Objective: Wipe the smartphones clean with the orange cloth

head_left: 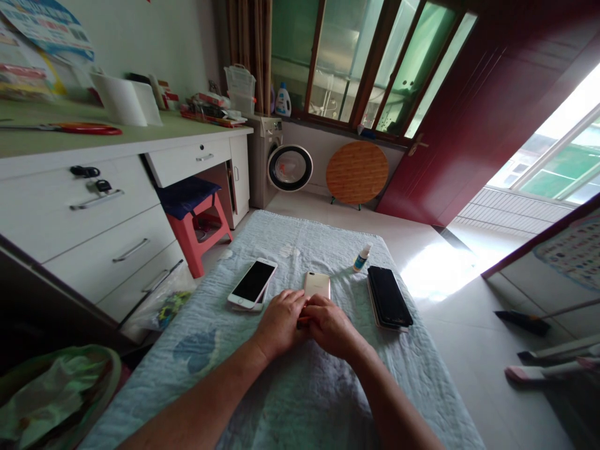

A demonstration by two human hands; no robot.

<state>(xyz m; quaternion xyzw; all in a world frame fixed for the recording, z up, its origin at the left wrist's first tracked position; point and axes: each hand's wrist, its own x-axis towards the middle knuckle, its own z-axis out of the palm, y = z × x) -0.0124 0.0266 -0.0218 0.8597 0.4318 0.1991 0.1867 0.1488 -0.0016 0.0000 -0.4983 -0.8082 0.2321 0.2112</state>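
On my feed, the gold phone sat at twelve o'clock from both hands, its near end hidden by them. The fingers of the left hand and right hand were bent together; I couldn't tell what they gripped. The white phone lay at ten o'clock, the black phone near three, on the cloth.

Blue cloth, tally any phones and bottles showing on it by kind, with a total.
Phones: 3 (white phone, gold phone, black phone)
Bottles: 1 (small bottle)
Total: 4
Mostly hidden items beneath the white and black phones aren't counted.
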